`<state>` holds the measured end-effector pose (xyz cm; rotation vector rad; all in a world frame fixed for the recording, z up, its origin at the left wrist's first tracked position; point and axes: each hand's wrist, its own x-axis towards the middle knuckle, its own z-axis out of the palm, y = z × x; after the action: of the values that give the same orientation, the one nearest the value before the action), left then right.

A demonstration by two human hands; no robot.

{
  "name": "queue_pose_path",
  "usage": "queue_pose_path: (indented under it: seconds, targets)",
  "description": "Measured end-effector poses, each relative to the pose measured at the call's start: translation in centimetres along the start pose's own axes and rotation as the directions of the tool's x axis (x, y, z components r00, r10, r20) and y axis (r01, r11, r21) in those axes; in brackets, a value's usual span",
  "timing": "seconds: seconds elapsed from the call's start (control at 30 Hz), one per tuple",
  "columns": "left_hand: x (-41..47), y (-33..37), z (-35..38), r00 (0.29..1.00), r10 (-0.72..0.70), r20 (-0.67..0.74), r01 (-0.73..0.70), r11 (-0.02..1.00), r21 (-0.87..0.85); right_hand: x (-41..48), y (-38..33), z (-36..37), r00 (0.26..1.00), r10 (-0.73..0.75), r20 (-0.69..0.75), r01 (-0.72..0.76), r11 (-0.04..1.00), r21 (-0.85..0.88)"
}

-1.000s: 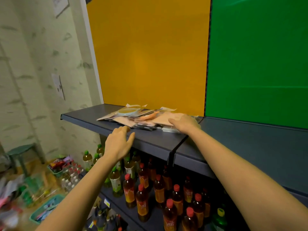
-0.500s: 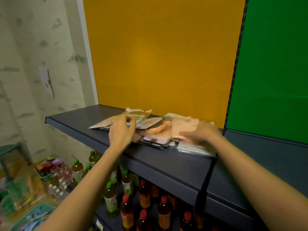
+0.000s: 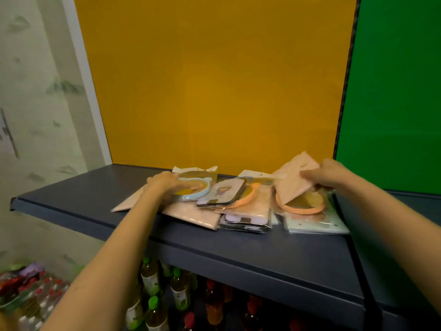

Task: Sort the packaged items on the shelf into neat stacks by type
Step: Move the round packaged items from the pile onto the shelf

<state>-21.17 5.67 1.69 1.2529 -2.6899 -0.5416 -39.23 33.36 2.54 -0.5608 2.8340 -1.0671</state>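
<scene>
A loose pile of flat packaged items lies on the dark grey shelf [image 3: 71, 194] in front of the yellow back panel. My left hand [image 3: 164, 185] grips the pale blue round-rimmed packet [image 3: 191, 197] at the pile's left. My right hand [image 3: 327, 174] holds a flat pink packet [image 3: 293, 182], tilted up off the pile. Under it lies an orange-rimmed round packet [image 3: 300, 204] on a pale green packet [image 3: 315, 223]. A dark-edged rectangular packet [image 3: 223, 193] sits in the middle, above more pink packets [image 3: 193, 215].
A green panel [image 3: 393, 91] backs the neighbouring shelf to the right. Below the shelf stand rows of bottles [image 3: 179, 292] with green and red caps. A papered wall [image 3: 31, 103] is at the left, with wrapped goods [image 3: 21, 290] on the floor.
My view has moved closer to the shelf. My left hand went from the shelf edge onto the blue-rimmed packet. My right hand has lifted the pink packet's edge off the pile.
</scene>
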Motion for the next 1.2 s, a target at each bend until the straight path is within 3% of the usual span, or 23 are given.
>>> queue_pose_path:
  seconds: [0.1,0.17,0.4,0.57,0.63,0.77,0.9,1.07,1.2]
  targets:
    - [1.8,-0.4,-0.4,0.994,0.05,0.097,-0.043,0.997,-0.069,-0.7,-0.7,0.5,0.991,0.0,-0.137,0.006,0.999,0.043]
    - [2.7,-0.7,-0.3,0.989,0.08,0.125,-0.051,0.975,-0.218,-1.3,-0.8,1.0,0.975,0.021,-0.219,-0.012,0.999,0.04]
    - [4.6,-1.0,-1.9,0.962,0.267,0.062,-0.191,0.818,-0.543,-3.7,0.7,1.5,0.913,0.139,-0.382,-0.068,0.979,0.194]
    - [3.2,1.5,-4.3,0.928,0.31,-0.205,-0.357,0.586,-0.727,-6.7,2.8,-0.2,0.886,0.146,-0.439,0.012,0.941,0.337]
    - [2.2,3.7,-4.6,0.911,0.331,-0.247,-0.39,0.495,-0.777,-8.0,3.9,-1.5,0.879,0.147,-0.453,0.039,0.926,0.377]
    - [-1.1,9.4,-2.9,0.89,0.43,-0.154,-0.317,0.341,-0.885,-10.7,6.7,-4.8,0.853,0.19,-0.486,0.047,0.899,0.436]
    - [-5.4,15.6,1.0,0.873,0.488,-0.009,-0.156,0.263,-0.952,-14.1,10.8,-8.5,0.83,0.25,-0.499,0.021,0.879,0.475]
    - [-12.1,23.1,7.3,0.786,0.591,0.183,0.046,0.239,-0.97,-19.2,17.4,-14.6,0.799,0.311,-0.515,-0.051,0.888,0.457]
    - [-18.4,28.1,11.3,0.745,0.612,0.266,0.073,0.322,-0.944,-23.1,23.1,-18.8,0.775,0.365,-0.516,-0.087,0.87,0.485]
